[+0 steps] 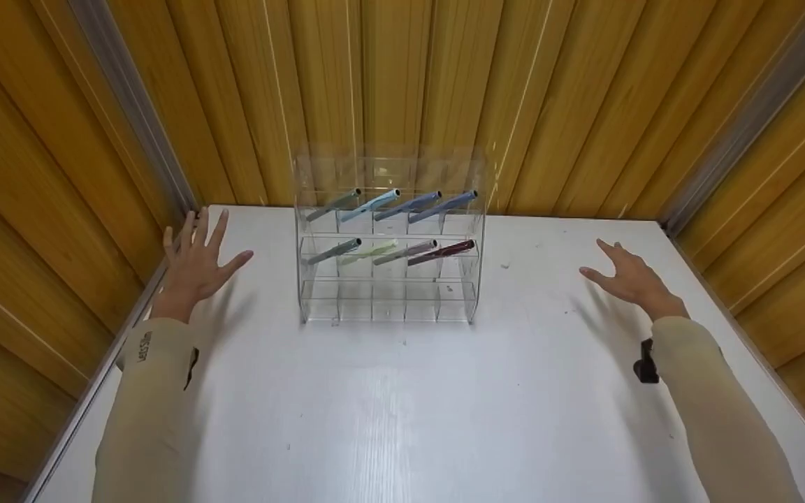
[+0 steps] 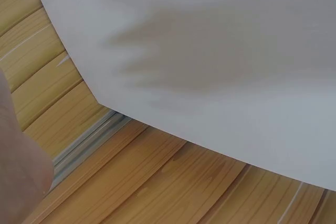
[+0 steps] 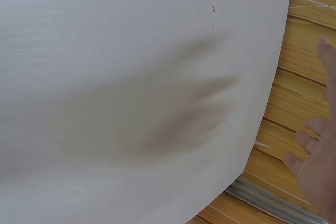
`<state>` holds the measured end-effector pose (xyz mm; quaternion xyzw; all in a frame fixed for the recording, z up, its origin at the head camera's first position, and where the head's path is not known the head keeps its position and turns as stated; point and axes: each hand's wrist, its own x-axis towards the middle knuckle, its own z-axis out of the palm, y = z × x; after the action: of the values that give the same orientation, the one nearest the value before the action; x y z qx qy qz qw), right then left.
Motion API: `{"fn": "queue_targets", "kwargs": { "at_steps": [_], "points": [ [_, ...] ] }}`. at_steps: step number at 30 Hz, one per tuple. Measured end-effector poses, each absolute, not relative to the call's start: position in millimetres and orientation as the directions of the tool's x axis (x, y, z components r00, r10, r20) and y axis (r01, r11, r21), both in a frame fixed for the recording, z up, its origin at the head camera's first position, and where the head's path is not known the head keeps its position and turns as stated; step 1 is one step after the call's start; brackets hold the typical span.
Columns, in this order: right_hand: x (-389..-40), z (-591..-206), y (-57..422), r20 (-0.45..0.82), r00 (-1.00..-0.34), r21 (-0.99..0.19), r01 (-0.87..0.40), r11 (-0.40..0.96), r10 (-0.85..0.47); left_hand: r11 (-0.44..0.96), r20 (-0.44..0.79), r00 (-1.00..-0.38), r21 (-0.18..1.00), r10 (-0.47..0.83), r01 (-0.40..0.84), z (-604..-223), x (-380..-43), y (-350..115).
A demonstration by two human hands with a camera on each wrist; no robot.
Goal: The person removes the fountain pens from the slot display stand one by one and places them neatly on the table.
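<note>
Enclosed work booth, wood-grain panel walls (image 1: pixel 395 84), grey corner strips (image 1: pixel 138 105), white tabletop (image 1: pixel 444 405)

beige sleeves (image 1: pixel 147 419), dark lettering (image 1: pixel 144 346), black right-wrist attachment (image 1: pixel 646 365)

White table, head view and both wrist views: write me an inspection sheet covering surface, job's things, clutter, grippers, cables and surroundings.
Surface: white table, shiny in places, with hand shadows on it.
Job's things: clear rack standing on the table; eight pens slanting in it, four in each of two rows, none seen in the bottom row.
Clutter: a few small specks on the table; too small to tell whether debris or marks.
Grippers: left hand raised, fingers spread, holding nothing; right hand raised, thumb apart, holding nothing.
Cables: nothing seen.
Surroundings: wood-look panelled walls with grey corner strips.
</note>
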<state>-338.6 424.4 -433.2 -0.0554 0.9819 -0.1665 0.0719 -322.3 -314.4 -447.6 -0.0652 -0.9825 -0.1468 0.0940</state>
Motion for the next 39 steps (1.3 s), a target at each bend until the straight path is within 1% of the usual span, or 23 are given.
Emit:
{"fn": "queue_targets", "kwargs": {
  "at_steps": [5,10,13,20,23,28,31,36,39],
  "points": [
    [-339,-434,423,-0.075,-0.983,-0.399,-0.125,0.908,-0.169,0.941,0.190,-0.976,0.300,0.102,0.157,-450,-320,-313],
    [-337,-439,422,0.012,-0.978,-0.481,-0.188,0.856,-0.209,0.933,0.168,-0.976,0.309,0.138,0.185,-449,-317,-308],
    [-335,-444,423,0.037,-0.977,-0.516,-0.199,0.833,-0.211,0.926,0.151,-0.976,0.319,0.158,0.200,-449,-312,-305],
    [-332,-453,426,0.077,-0.979,-0.563,-0.197,0.803,-0.187,0.873,0.187,-0.971,0.435,0.151,0.220,-457,-310,-296],
    [-332,-455,424,0.081,-0.980,-0.595,-0.194,0.780,-0.183,0.858,0.176,-0.973,0.466,0.147,0.214,-460,-306,-296],
    [-327,-451,422,0.028,-0.981,-0.700,-0.156,0.697,-0.192,0.830,0.125,-0.980,0.521,0.156,0.199,-466,-305,-292],
    [-324,-447,418,0.005,-0.980,-0.744,-0.138,0.654,-0.201,0.810,0.115,-0.981,0.553,0.154,0.192,-470,-307,-288],
    [-324,-441,406,0.027,-0.976,-0.777,-0.155,0.611,-0.214,0.806,0.117,-0.981,0.559,0.157,0.196,-475,-308,-282],
    [-325,-439,395,0.049,-0.970,-0.789,-0.185,0.586,-0.240,0.789,0.116,-0.982,0.585,0.151,0.190,-479,-308,-278]
  ]
}}
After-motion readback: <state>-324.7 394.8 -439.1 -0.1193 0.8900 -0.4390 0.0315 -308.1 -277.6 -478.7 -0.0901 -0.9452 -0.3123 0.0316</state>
